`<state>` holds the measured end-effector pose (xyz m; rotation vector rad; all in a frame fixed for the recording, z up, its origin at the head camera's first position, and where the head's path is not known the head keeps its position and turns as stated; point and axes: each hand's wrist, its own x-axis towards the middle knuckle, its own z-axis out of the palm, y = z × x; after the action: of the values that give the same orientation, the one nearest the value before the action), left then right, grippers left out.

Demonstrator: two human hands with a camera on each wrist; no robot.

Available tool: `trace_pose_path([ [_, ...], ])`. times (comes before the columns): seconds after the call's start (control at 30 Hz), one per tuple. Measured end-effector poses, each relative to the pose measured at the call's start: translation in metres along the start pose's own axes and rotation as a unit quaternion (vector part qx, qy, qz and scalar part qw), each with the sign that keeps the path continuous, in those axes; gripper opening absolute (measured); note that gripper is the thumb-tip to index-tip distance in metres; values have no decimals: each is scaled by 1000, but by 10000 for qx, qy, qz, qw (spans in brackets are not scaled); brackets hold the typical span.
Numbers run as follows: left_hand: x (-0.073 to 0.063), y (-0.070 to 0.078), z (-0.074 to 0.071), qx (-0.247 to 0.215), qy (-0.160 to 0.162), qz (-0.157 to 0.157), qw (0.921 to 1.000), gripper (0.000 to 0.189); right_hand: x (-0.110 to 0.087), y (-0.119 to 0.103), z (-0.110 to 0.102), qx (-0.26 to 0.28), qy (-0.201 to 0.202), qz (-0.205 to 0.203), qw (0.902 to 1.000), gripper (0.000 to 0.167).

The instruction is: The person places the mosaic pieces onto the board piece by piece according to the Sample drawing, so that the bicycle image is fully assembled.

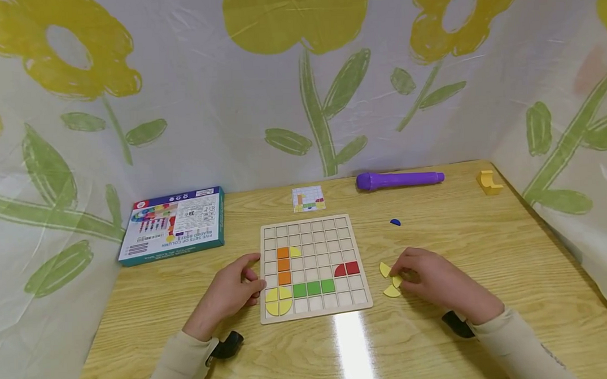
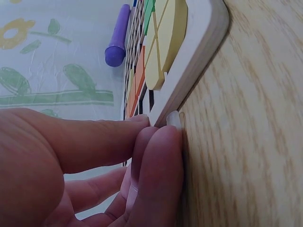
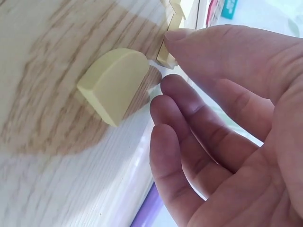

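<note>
In the head view my left hand [image 1: 232, 287] holds the left edge of a wooden grid board [image 1: 316, 262], thumb and fingers at its rim [image 2: 194, 61]. On the board are orange squares [image 1: 283, 265], green squares [image 1: 313, 288], a yellow circle of quarter pieces [image 1: 279, 308], a lone yellow quarter [image 1: 295, 251], and a red quarter [image 1: 340, 270] beside a red square [image 1: 353, 268]. Right of it, my right hand [image 1: 423, 272] pinches a yellow quarter-circle piece [image 1: 397, 281], thumb tip against it. Two more yellow quarters [image 1: 385, 269] [image 1: 391, 291] lie close by.
A pattern card [image 1: 308, 199] lies behind the board, a small blue piece [image 1: 395, 222] to its right. Farther back are a purple microphone [image 1: 400, 179] and a yellow stand-like part [image 1: 489, 182]. A toy box [image 1: 173, 224] sits left. Flower-printed sheeting [image 1: 198, 115] walls the table.
</note>
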<state>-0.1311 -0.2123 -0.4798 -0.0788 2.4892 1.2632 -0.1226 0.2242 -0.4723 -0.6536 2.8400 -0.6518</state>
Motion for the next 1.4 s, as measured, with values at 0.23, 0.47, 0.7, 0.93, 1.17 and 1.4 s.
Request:
trace_pose_path([
  [0.23, 0, 0, 0, 26, -1, 9, 10000, 65, 0, 0, 2, -113, 59, -49, 9999, 21],
  [0.47, -1, 1, 1, 46, 21, -28, 10000, 65, 2, -2, 1, -180, 10, -74, 9998, 21],
  [0.7, -2, 0, 1, 42, 16, -46, 10000, 65, 4, 0, 0, -207, -32, -176, 9996, 20],
  [0.93, -1, 1, 1, 90, 10, -56, 9999, 65, 4, 6, -1, -77, -134, -36, 9999, 18],
  [1.17, 1, 2, 2, 116, -18, -100, 9999, 66, 4, 3, -5, -50, -63, -30, 10000, 18],
  [1.4, 0, 1, 0, 94, -30, -37, 9999, 65, 20, -21, -6, 102, 30, -616, 9980, 15],
])
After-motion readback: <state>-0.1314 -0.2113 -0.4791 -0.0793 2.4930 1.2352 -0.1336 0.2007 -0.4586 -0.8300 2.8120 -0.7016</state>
